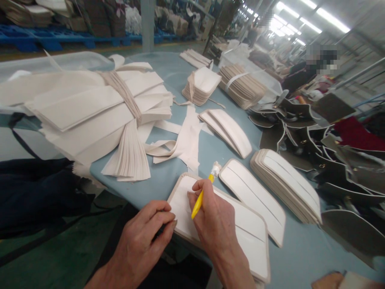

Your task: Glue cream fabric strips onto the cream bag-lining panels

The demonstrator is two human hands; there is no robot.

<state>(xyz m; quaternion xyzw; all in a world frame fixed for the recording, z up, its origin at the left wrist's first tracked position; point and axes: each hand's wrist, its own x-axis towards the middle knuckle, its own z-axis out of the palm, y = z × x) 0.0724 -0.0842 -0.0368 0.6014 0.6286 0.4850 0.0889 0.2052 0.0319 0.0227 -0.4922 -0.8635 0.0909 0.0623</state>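
Note:
A pale rectangular panel [249, 247] with a beige rim and a slit line lies across the table's near edge, apparently on top of another. My left hand [147, 228] is closed at its left edge, thumb and fingertips pinched together on the rim. Over the panel, my right hand [215, 216] grips a yellow pen-like tool [198, 204]. The tool's tapered yellow end points down towards me; a whitish clump covers its upper end. What my right fingertips touch underneath is partly hidden. Just beyond lies a second slit panel [252, 196].
A stack of slit panels [285, 184] stands to the right, before dark bag-like pieces [288, 124]. Curved pale panels [227, 130], fabric strips [188, 138] and a tied bundle of pale sheets [90, 108] occupy the blue-grey table [138, 190]. Tied stacks [204, 84] sit farther back.

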